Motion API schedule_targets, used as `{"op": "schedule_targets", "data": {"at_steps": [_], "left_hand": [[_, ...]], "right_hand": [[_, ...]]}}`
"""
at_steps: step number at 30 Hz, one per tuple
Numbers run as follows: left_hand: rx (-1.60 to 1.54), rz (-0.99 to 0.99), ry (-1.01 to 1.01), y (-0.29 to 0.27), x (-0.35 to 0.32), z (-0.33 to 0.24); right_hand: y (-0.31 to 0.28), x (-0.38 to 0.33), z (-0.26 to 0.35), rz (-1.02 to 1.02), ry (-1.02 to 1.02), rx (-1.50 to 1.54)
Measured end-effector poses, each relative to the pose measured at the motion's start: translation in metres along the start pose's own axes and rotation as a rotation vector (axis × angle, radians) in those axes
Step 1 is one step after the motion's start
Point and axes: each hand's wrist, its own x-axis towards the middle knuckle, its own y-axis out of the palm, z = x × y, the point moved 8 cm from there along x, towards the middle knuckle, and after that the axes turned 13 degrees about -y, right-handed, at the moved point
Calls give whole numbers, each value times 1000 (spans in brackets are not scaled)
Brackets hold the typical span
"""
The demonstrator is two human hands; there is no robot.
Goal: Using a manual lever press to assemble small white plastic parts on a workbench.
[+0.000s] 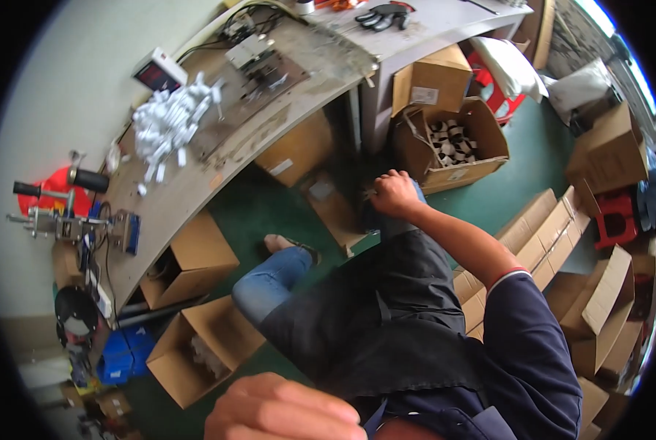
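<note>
Green flooring (529, 158) and a pale wall (79, 73) bound a cramped work area; clock directions are taken from the centre of view.

Worn bench (291, 92) at 11 o'clock carries a heap of white pieces (168, 125) at 10 and a small metal fixture (258, 62) at 11. Right hand (395, 196), near centre toward 2 o'clock, shows curled fingers at the right trouser leg (397, 226); contact with the cloth, and any small item in the grip, cannot be confirmed. Left hand (280, 409), at half past 6, is close to the camera with fingers bent together (whether it holds anything is not determinable). Nearest the right hand is a lidless carton (456, 177), farther out at 2 o'clock, containing black-and-white curved pieces (452, 143). The hand is apart from it.

Risks, as judged: white pieces lie loose and unconfined, so a knock to the bench could scatter them. Cartons, including one (207, 352) at half past 7, crowd the seated legs; a careless step could cause a trip. Raised flaps on the lidless carton could snag a sleeve or wrist.
</note>
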Motion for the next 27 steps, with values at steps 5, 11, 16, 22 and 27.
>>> {"op": "schedule_targets", "data": {"at_steps": [5,11,16,22,27], "left_hand": [[4,-78,-30,16,0,-17],[-83,176,238,1,1,-9],[-88,237,407,0,-15,-12],[-85,29,71,-8,-1,-5],[-26,142,305,-9,-6,-4]], "right_hand": [[6,5,14,37,-25,36],[5,1,17,56,-30,51],[2,4,19,57,-32,49],[2,5,19,19,-39,24],[6,4,12,50,-9,8]]}}
